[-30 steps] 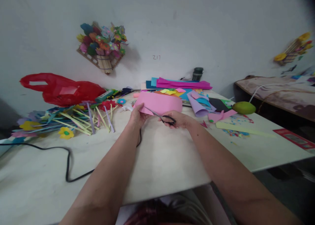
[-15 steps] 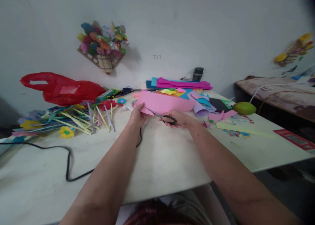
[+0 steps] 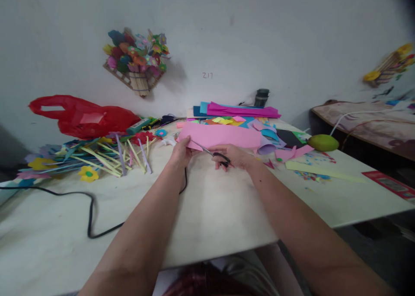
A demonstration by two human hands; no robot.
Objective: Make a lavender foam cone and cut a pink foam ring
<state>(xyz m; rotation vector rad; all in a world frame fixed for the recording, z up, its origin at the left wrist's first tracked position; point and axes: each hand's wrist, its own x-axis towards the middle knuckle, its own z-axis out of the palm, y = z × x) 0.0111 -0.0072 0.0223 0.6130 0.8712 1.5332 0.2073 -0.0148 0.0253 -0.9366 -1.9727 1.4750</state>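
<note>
A wide pink sheet (image 3: 220, 135), paper or thin foam, is held above the table in the head view. My left hand (image 3: 182, 151) pinches its left end, thumb on top. Black-handled scissors (image 3: 221, 158) are in my right hand (image 3: 231, 155), fingers closed about the handles. Their blades point left along the sheet's near edge, toward my left thumb, with a narrow strip of pink on the near side. The blade tips lie close to my left thumb.
To the left lie paper strips (image 3: 110, 155), a yellow flower (image 3: 87, 173) and a red plastic bag (image 3: 84, 116). A black cable (image 3: 90, 214) crosses the table (image 3: 220, 218). Coloured sheets (image 3: 243, 110) lie behind; scraps (image 3: 313, 176) and a green fruit-like object (image 3: 323, 142) are right.
The right end of the pink sheet has swung slightly right and lies flatter. My right hand's fingers have spread a little on the scissors' handles. My left hand keeps its grip.
</note>
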